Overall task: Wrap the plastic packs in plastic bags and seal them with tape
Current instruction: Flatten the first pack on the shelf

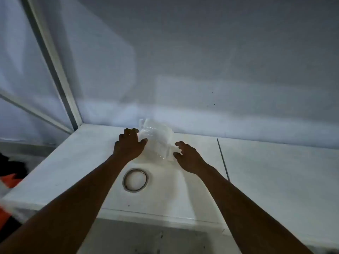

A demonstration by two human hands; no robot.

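Note:
A clear plastic pack wrapped in a thin plastic bag [157, 139] lies on the white table [266, 171] near the back wall. My left hand [129, 145] holds the bundle's left side, thumb and fingers curled onto the plastic. My right hand [187, 155] is at its right side, with curled fingertips pinching a fold of the bag. A roll of clear tape [135, 180] lies flat on the table just in front of the bundle, between my forearms.
A grey wall rises right behind the table. A metal-framed panel [55, 70] stands at the back left corner. A thin dark seam or rod [222, 159] runs across the table to the right of my right hand. Orange and dark things [9, 180] lie below at the left.

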